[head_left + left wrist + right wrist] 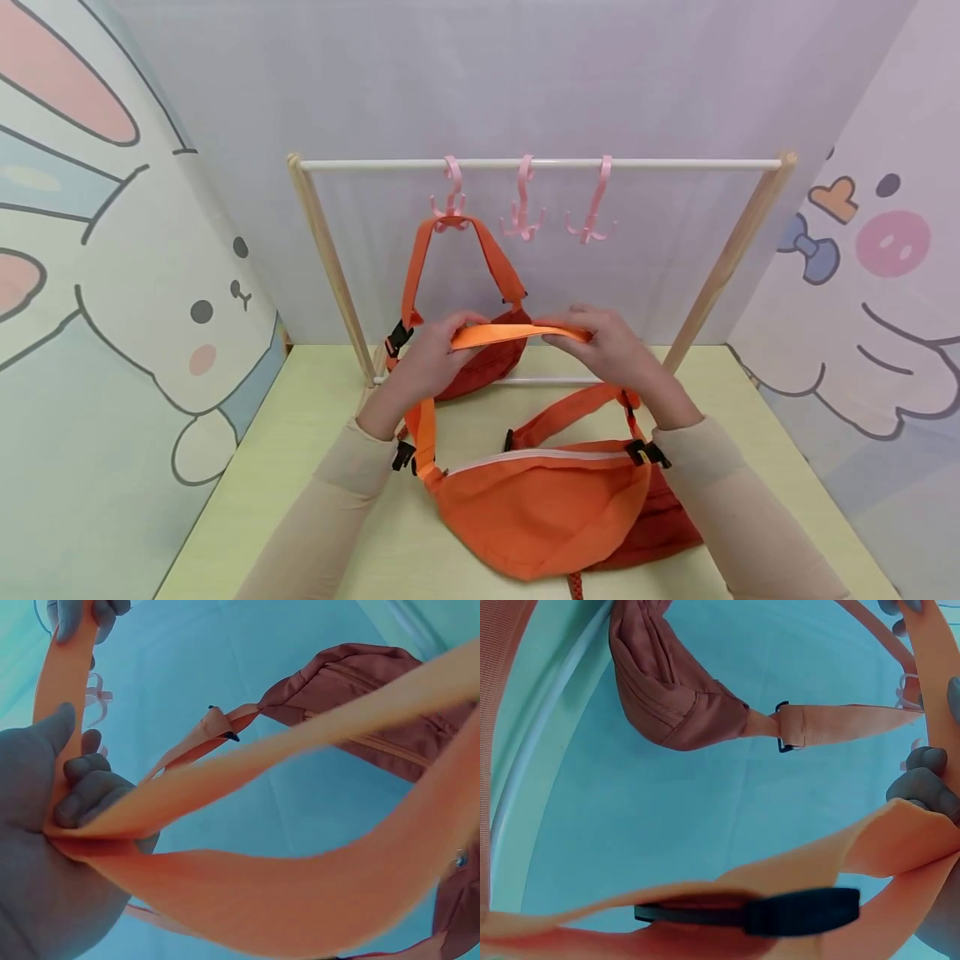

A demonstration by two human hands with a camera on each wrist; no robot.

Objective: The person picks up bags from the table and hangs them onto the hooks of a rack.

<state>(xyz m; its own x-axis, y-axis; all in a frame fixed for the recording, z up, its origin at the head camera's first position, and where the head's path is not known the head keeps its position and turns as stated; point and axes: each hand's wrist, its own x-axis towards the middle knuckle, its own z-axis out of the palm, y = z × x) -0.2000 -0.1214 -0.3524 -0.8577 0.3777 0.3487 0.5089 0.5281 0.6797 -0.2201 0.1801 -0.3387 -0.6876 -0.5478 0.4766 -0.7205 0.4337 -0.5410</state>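
Note:
My left hand (pixel 435 358) and right hand (pixel 615 350) grip an orange strap (pixel 517 334), stretched nearly level between them. The strap belongs to an orange waist bag (pixel 540 508) with a pale zipper, which hangs below my hands over the table. In the left wrist view, doubled webbing (pixel 262 900) runs out of my left palm. A black buckle (pixel 802 911) dangles near my right hand in the right wrist view. Behind my hands, a darker red-orange bag (pixel 491 367) hangs by its strap from the leftmost pink hook (pixel 450 200).
Two more pink hooks, a middle one (pixel 522 204) and a right one (pixel 596 204), hang on the white rail (pixel 675 165) of a wooden-legged rack (pixel 731 258). Another dark red-orange bag (pixel 667 521) lies on the pale yellow table (pixel 780 500), partly hidden behind the orange one.

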